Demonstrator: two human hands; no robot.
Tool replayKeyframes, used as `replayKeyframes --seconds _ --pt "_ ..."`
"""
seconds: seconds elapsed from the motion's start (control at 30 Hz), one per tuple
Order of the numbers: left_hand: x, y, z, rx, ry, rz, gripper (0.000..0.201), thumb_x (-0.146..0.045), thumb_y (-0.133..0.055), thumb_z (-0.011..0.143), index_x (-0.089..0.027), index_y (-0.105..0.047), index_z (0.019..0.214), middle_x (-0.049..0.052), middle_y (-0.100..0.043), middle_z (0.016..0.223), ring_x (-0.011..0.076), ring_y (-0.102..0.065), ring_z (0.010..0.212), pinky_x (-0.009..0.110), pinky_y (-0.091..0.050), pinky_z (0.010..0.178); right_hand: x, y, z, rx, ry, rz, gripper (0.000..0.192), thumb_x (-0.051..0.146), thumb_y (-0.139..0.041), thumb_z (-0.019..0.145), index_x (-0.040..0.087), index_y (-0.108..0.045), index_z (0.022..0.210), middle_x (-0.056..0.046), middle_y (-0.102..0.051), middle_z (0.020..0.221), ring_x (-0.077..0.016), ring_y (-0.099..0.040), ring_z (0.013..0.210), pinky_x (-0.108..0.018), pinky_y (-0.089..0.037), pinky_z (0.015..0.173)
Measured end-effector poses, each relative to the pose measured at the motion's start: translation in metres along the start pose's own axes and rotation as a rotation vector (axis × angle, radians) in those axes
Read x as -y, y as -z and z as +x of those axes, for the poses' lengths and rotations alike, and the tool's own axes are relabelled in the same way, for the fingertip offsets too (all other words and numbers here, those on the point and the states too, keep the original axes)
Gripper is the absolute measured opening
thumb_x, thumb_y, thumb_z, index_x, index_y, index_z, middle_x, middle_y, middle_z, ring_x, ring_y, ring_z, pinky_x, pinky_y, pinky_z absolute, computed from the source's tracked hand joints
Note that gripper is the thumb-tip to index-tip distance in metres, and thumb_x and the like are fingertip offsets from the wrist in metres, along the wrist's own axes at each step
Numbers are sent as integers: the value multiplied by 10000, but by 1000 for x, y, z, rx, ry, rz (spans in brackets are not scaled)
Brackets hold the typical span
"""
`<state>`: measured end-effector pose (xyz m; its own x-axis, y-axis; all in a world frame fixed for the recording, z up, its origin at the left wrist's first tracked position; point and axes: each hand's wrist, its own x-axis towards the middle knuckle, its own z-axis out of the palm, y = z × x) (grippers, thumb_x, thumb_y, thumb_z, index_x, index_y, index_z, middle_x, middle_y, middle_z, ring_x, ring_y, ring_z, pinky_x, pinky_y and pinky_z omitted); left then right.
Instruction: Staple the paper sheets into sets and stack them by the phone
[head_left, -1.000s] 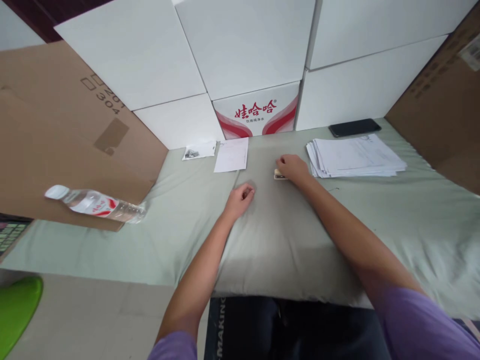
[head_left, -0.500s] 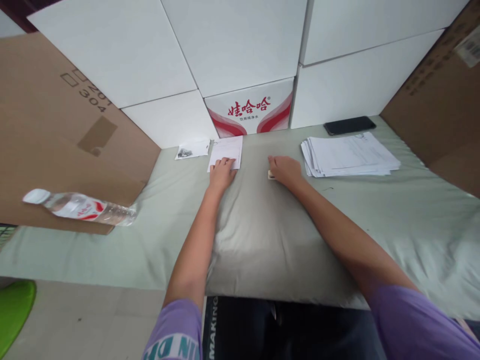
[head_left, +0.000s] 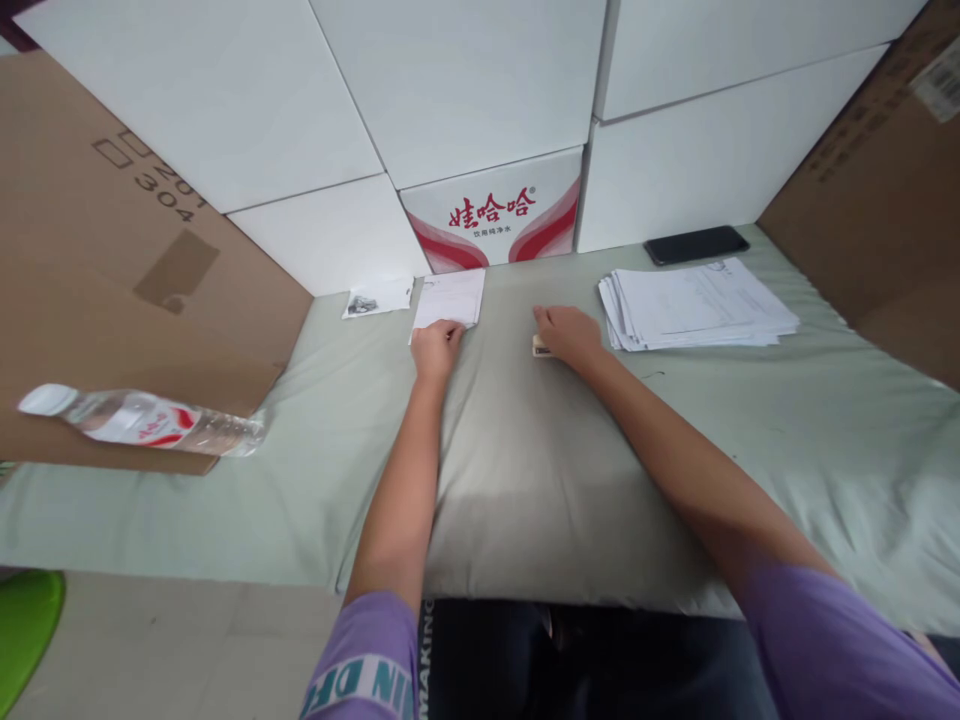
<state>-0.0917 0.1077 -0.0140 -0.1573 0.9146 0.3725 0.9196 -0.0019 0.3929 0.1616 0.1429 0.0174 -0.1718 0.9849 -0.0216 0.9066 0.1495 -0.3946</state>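
The left hand (head_left: 436,345) lies with curled fingers on the near edge of a single white sheet of paper (head_left: 450,298), which rests flat on the pale green cloth-covered bed (head_left: 750,420) close to its far edge, just in front of a white carton with red printed characters (head_left: 491,212). Whether the fingers pinch the sheet or only press on it cannot be told. The right hand (head_left: 566,332) is closed over a small cream-coloured rectangular block (head_left: 541,347), near the middle of the far edge. To draw the sheet well, light downward pressure with the fingertips seems best, sliding it flat over the soft cloth so it does not crease. A stack of printed white papers (head_left: 697,305) lies towards the far right corner, a black phone (head_left: 696,244) behind it.
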Motion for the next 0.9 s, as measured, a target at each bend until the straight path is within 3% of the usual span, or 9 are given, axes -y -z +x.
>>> replayKeyframes --seconds 0.13,0.27,0.6,0.77,0.9 --pt "4 0 0 -43 69 -116 163 -340 -660 902 -237 -785 881 44 -794 957 221 -701 899 319 -470 834 0 1 0 5 -1 8 704 542 -176 1055 147 -759 1071 -190 -740 1137 -321 -691 1056 -372 -487 865" --pt "6 3 1 -26 104 -175 241 -385 -609 937 -224 -788 923 50 -799 976 224 -698 911 320 -478 818 0 2 -1 6 -2 13 697 545 -183 1056 146 -754 1070 -191 -737 1139 -328 -691 1063 -378 -486 871" --pt "1 10 1 -73 108 -3 159 -375 -629 923 -237 -672 857 39 -751 878 205 -660 829 303 -440 772 -1 -1 0 10 15 22 708 545 -174 1056 153 -764 1059 -190 -737 1141 -318 -690 1063 -379 -485 876" --pt "-1 13 -2 -18 -17 90 128 -290 -535 967 -245 -651 996 53 -729 890 213 -646 846 310 -403 779 -1 0 0 14 10 24 705 548 -181 1056 144 -759 1067 -194 -737 1137 -322 -691 1054 -379 -489 869" --pt "-2 16 -3 108 -213 98 292 -188 -473 959 -249 -725 1094 78 -755 1109 242 -640 1097 374 -385 930 0 2 0 29 -9 29 718 572 -179 1053 153 -762 1081 -193 -733 1165 -313 -684 1076 -371 -483 883"
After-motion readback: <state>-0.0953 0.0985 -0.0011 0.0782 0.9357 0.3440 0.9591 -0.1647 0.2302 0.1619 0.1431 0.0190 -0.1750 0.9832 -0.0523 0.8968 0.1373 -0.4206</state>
